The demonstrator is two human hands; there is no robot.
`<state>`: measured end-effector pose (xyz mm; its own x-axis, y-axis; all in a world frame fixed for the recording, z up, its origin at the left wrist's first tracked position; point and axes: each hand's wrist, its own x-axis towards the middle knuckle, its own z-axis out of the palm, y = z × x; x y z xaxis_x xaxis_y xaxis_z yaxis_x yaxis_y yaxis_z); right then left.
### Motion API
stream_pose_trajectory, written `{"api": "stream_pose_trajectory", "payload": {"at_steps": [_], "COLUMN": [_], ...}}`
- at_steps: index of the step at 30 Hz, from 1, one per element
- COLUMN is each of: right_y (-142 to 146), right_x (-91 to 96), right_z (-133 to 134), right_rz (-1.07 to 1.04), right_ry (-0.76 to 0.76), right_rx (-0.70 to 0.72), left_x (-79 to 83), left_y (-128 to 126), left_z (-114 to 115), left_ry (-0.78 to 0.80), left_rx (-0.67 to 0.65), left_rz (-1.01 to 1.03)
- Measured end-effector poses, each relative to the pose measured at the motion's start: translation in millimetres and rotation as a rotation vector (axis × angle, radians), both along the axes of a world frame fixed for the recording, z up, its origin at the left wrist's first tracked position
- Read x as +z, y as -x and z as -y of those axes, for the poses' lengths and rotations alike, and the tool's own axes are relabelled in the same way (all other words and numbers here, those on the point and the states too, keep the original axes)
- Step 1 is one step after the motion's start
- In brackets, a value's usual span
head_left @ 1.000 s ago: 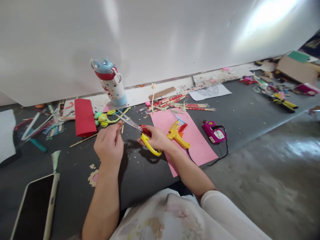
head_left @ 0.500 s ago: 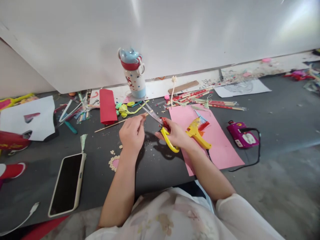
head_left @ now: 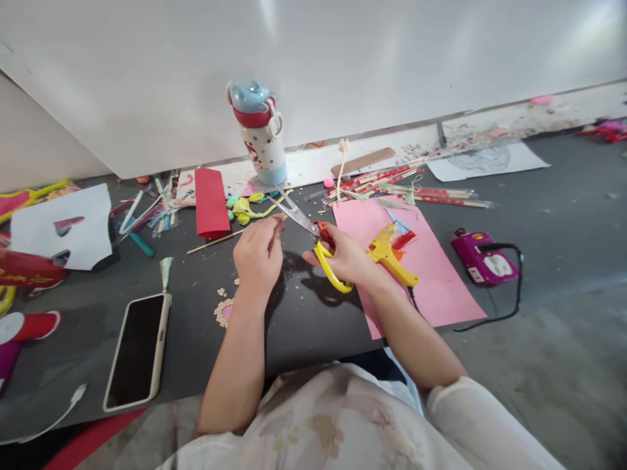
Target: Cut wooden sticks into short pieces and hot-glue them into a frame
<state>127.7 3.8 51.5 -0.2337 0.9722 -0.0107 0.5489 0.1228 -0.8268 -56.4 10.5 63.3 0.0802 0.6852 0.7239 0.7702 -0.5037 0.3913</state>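
My right hand point(head_left: 349, 256) grips yellow-handled scissors point(head_left: 313, 243) whose blades point up and left, slightly apart. My left hand point(head_left: 258, 256) pinches a thin wooden stick point(head_left: 281, 219) and holds its tip between the blades. Both hands hover over the dark mat point(head_left: 294, 320). Small pale cut bits lie on the mat below the left hand, round a little pink heart shape point(head_left: 224, 313).
A pink sheet point(head_left: 431, 274) lies right of the hands with a yellow glue gun point(head_left: 392, 251) on it; a purple glue gun point(head_left: 484, 258) with a black cord is further right. A phone point(head_left: 137, 349) lies at the left. A spotted bottle point(head_left: 259, 137), red paper point(head_left: 210, 202) and several sticks are behind.
The view swung left and down, bringing the phone and left clutter fully in. Both hands stay together on the stick and scissors, with hardly any movement of their own.
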Motion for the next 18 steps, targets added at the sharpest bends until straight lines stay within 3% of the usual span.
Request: {"api": "stream_pose_trajectory", "payload": {"at_steps": [18], "right_y": [-0.9], "right_x": [0.8], "right_z": [-0.8], "right_rz": [0.016], "right_ry": [0.009], "right_rx": [-0.034], "left_x": [1.7], "left_y": [0.0], "left_z": [-1.6], "left_ry": [-0.048], "left_rx": [-0.021], "left_rz": [0.03]}}
